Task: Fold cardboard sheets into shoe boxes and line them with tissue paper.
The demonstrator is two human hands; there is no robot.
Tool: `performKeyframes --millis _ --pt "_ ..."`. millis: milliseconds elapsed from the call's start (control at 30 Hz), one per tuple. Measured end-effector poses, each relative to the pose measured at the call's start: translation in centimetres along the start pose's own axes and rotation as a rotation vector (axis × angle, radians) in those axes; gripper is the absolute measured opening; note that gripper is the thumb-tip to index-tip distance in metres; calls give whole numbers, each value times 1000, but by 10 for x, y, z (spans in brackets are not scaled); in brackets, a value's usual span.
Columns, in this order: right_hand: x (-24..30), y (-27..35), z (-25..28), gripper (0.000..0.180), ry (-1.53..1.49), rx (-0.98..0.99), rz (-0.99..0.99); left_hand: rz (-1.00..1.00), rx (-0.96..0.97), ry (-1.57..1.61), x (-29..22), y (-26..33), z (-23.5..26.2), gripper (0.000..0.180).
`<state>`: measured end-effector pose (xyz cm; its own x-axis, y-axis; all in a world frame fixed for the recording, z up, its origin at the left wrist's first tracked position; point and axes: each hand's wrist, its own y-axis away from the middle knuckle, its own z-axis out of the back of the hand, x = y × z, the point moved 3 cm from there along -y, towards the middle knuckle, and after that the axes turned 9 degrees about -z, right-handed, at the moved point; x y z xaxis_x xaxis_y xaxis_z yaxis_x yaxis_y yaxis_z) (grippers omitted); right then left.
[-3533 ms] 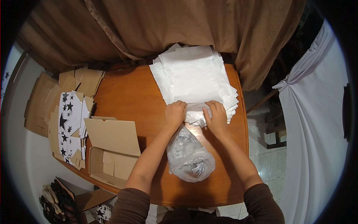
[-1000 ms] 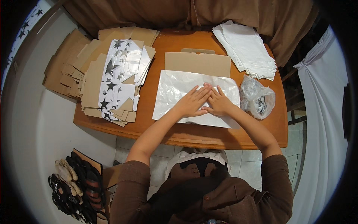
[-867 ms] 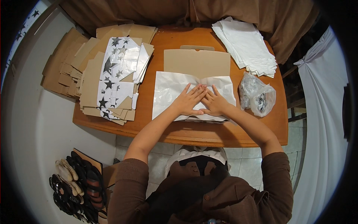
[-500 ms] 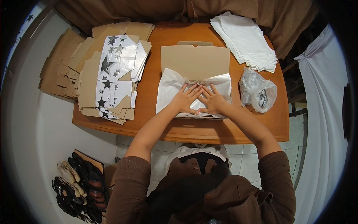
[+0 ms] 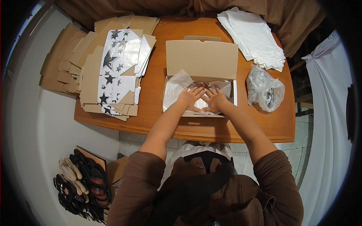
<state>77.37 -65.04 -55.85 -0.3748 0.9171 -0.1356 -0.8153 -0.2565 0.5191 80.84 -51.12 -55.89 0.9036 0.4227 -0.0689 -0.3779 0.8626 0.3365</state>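
A cardboard box (image 5: 201,60) stands on the table with its brown lid raised at the back. White tissue paper (image 5: 174,87) lines its inside, and one corner sticks up at the left. My left hand (image 5: 191,98) lies spread on the paper inside the box. Beside it, my right hand (image 5: 214,99) presses on the same paper, fingers apart and pointing away from me. The fingertips of both hands nearly meet at the middle. Neither hand holds anything.
Flat cardboard pieces (image 5: 90,67) and star-printed sheets (image 5: 109,60) are stacked on the table's left. White paper sheets (image 5: 250,37) lie at the back right, above a clear plastic bag (image 5: 266,90). Sandals (image 5: 81,184) sit low at the left.
My hands have pushed the tissue paper down into the box. Its edges no longer spread over the rims, and the box's side walls now show.
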Motion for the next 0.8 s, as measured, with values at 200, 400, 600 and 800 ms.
performKeyframes --millis 200,400,600,800 --pt "-2 8 7 90 -63 101 -27 -5 108 92 10 10 -8 115" --pt "-16 21 9 111 -54 262 -210 240 445 -72 28 27 -3 119" --pt "-27 12 0 125 162 332 -244 365 633 -355 57 27 -55 115" --pt "-22 -5 -26 104 890 498 -70 399 833 -679 39 31 -26 106"
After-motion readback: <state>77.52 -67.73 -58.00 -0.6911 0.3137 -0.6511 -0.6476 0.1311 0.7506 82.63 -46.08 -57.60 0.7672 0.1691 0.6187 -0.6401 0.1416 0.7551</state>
